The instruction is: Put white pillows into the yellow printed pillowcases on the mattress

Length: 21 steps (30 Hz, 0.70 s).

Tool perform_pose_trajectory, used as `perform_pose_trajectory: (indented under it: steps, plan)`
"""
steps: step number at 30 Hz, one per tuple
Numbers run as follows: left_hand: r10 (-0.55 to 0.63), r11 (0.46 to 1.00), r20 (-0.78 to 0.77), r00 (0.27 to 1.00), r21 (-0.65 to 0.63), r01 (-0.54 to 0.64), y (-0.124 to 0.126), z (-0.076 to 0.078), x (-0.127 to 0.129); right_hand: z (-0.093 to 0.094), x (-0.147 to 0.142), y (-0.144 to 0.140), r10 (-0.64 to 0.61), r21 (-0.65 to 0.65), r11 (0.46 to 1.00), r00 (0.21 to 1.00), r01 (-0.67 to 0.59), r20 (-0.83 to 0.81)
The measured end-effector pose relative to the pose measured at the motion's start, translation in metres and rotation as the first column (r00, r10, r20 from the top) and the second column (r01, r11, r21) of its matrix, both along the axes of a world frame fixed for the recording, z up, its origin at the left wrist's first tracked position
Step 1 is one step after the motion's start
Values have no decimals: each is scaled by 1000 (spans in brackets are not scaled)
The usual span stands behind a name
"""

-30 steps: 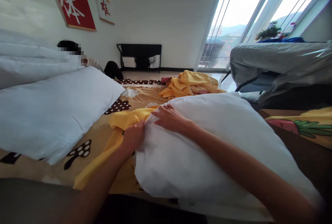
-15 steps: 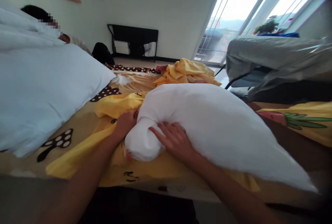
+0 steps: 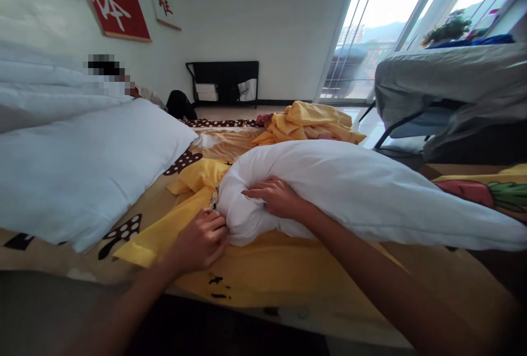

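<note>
A white pillow (image 3: 354, 191) lies across the bed in front of me, its left end bunched up. My right hand (image 3: 275, 196) presses on that bunched end, fingers curled into the fabric. My left hand (image 3: 201, 238) is closed on the edge of a yellow pillowcase (image 3: 263, 262) that lies flat under the pillow's end, right beside the pillow. The pillowcase spreads toward me over the bed's near edge.
A second large white pillow (image 3: 86, 163) lies at the left on the mushroom-print sheet (image 3: 230, 144). A heap of yellow cloth (image 3: 308, 125) sits at the far end. Another person lies behind the left pillow. A grey covered frame (image 3: 448, 81) stands at the right by the window.
My left hand moved from the pillow's far side down to the pillowcase edge near me. My right hand shifted up onto the bunched pillow end. The pillow lies flatter and lower.
</note>
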<state>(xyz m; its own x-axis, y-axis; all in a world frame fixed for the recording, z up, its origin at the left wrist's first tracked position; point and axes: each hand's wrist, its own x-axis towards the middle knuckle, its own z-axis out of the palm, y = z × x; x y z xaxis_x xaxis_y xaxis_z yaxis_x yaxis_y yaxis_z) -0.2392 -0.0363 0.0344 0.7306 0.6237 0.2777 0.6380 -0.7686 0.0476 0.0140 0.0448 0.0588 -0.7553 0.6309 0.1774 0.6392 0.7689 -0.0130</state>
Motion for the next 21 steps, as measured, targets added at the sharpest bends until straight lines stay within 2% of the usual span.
perform_pose_trajectory:
  steps: [5,7,9,13,15,17,19,21]
  plan:
    - [41,999,-300,953,-15,-48,-5,-9,25,-3,-18,2,10,47,999,991,-17,131]
    - [39,998,-364,930,-32,-54,-7,-3,37,-1,-25,3,10,73,997,986,-22,165]
    - [70,994,-393,917,-53,-99,-8,8,46,2,-28,4,9,86,996,984,-24,176]
    - [163,980,-400,902,-43,-196,-15,36,51,12,-26,7,0,64,998,983,-12,186]
    - [107,986,-399,911,-76,-149,-21,46,53,18,-26,9,-14,61,998,983,3,181]
    - [9,982,-371,929,-170,-78,-28,52,61,23,-30,11,-23,71,997,985,11,170]
    - [-44,957,-273,961,-286,-37,-32,56,73,27,-35,13,-21,77,997,987,9,161]
    - [-23,938,-135,991,-345,-25,-32,60,86,29,-38,13,-10,78,997,988,-1,152]
